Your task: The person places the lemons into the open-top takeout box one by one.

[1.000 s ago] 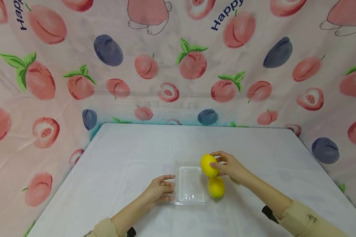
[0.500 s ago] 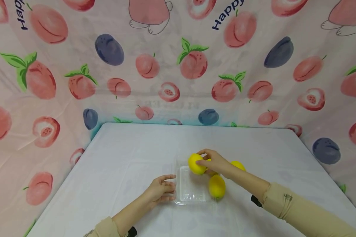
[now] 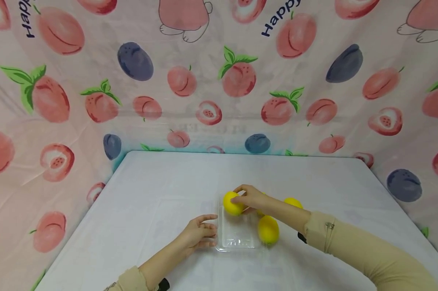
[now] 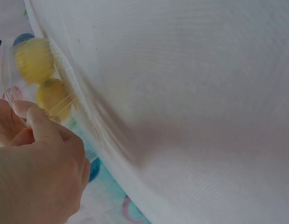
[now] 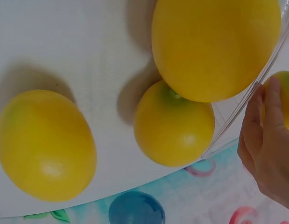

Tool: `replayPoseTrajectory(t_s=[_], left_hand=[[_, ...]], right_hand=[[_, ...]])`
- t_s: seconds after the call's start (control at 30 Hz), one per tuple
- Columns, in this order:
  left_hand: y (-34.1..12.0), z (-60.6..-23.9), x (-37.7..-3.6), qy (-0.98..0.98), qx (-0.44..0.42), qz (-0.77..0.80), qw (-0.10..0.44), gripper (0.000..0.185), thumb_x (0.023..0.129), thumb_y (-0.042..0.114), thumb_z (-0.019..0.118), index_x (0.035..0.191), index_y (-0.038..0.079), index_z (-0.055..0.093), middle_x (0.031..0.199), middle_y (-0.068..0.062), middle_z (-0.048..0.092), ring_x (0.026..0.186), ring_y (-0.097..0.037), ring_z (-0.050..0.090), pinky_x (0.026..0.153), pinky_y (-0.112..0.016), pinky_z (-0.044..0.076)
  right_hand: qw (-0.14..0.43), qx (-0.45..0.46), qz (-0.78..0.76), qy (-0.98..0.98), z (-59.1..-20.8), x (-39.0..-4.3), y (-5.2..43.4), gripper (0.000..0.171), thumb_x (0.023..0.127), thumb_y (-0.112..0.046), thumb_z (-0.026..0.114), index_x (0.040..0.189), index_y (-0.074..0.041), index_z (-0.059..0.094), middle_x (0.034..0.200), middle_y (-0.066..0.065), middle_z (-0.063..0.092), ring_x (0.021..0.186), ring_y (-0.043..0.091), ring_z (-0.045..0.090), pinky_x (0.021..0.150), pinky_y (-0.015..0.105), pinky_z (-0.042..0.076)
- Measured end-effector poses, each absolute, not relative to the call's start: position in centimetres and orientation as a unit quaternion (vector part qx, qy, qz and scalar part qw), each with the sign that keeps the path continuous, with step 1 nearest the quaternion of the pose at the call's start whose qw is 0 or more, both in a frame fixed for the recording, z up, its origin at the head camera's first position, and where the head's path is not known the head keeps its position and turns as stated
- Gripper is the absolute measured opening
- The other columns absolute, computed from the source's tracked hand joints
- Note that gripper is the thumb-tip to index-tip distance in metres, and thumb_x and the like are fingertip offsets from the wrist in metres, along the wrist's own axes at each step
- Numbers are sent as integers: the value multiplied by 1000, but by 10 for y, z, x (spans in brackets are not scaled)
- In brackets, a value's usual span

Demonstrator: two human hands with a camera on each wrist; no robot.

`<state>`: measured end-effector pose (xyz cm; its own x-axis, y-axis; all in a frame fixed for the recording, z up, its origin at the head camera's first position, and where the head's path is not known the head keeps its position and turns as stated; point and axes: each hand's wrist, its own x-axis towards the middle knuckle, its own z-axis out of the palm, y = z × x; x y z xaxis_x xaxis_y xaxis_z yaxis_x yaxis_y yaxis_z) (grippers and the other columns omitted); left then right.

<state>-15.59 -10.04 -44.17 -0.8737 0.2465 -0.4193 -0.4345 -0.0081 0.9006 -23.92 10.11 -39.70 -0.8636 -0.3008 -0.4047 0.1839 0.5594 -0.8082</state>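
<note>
From head height, the right hand [image 3: 253, 198] is gripping a yellow lemon [image 3: 233, 203] over the back left corner of a clear plastic tray [image 3: 237, 235], whose see-through edges are fading into the white worktop [image 3: 168, 182]. The left hand [image 3: 195, 233] is resting bent fingers against the tray's left rim; whether it is pinching or merely touching, I cannot tell. A front lemon [image 3: 268, 231] is lying at the tray's right side, while the right forearm [image 3: 291, 216] is hiding most of a middle lemon [image 3: 261, 211] and part of a far lemon [image 3: 293, 202]. On the fruit-printed cloth [image 3: 200, 52], "Happy" [image 3: 280, 18] is running into the top edge; a sideways copy [image 3: 25, 18] is being cut off too, and some faint lettering [image 3: 216, 128] is defying reading.

From the left wrist, two lemons are showing hazily through the tray's wall.

From the right wrist, three loose lemons are sitting outside that wall, the middle one showing a green tip; the gripped one is running off the right edge.
</note>
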Motion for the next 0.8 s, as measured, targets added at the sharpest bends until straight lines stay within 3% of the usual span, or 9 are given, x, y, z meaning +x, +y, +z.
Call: replayPoseTrajectory(t_s=[0.43,0.8], left_hand=[[-99,-442,-158,656,-69,709,248,47,90,-3,55,135,1,42,87,-1,56,72,-11,58,65,-27,59],[-102,-440,-159,655,-73,710,247,47,89,-2,57,134,1,43,87,-4,56,73,-12,58,63,-25,58]], right_hand=[[232,11,-486,843,-408,-234,86,46,86,-18,67,124,0,47,110,21,56,78,23,60,72,39,59],[239,24,-497,834,-413,-234,84,46,86,-14,66,126,-1,48,117,22,53,84,24,58,79,40,58]])
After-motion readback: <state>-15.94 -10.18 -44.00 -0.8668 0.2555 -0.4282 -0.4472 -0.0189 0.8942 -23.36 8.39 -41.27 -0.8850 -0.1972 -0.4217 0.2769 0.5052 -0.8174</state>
